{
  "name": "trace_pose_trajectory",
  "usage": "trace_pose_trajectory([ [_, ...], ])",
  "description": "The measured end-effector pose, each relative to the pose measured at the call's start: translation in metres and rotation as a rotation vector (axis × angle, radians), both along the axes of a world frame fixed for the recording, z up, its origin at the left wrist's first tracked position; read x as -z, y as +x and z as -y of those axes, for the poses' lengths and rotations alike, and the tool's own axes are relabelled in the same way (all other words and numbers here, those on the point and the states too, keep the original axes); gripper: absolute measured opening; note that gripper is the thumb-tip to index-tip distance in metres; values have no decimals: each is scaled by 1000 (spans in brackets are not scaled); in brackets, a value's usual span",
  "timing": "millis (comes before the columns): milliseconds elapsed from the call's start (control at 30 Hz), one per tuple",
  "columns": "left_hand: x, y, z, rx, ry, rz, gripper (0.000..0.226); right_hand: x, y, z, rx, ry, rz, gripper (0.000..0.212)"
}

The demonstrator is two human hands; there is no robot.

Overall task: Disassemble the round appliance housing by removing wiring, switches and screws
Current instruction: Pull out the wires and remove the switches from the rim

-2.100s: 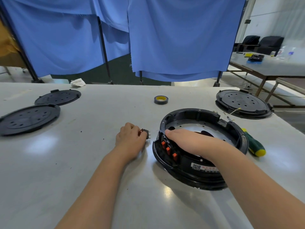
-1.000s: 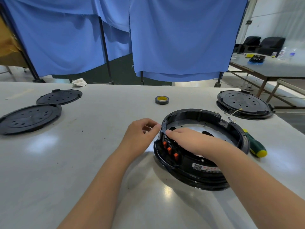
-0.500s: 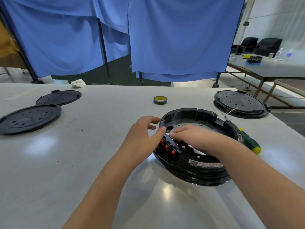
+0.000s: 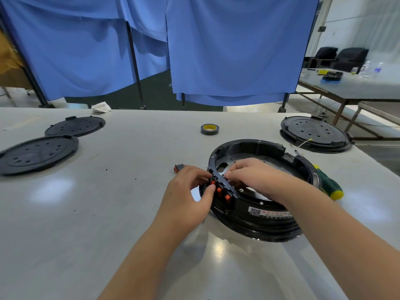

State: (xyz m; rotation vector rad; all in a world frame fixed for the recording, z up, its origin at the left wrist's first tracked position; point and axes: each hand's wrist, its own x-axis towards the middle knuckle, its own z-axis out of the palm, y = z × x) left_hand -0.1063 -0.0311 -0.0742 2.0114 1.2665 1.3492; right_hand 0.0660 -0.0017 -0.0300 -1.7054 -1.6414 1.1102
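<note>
Left hand [image 4: 190, 191] pinches a red switch [image 4: 213, 182] at the housing's [image 4: 255, 215] 9 o'clock wall; right hand [image 4: 253, 176] grip clenched behind, contents unclear. Forcing risks snapped clips, housing skidding on desk [image 4: 108, 213].

I count one open round housing [image 4: 255, 215] on the table, with three orange switches [image 4: 219, 190] showing in its near wall. One loose switch [image 4: 179, 168] lies beside it. I see two flat black covers [image 4: 37, 153] at the left, one closed round unit [image 4: 315, 134] far right, one tape roll [image 4: 209, 129], one screwdriver [image 4: 330, 185], two hands [image 4: 188, 199].
</note>
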Motion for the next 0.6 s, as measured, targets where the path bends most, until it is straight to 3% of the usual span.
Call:
trace_pose_trajectory([
  [167, 2, 1, 0, -20, -26, 4, 18, -1, 1, 1, -32, -5, -12, 20],
  [600, 1, 2, -3, -31, -83, -11, 18, -6, 4, 2, -155, -220, -293, 29],
])
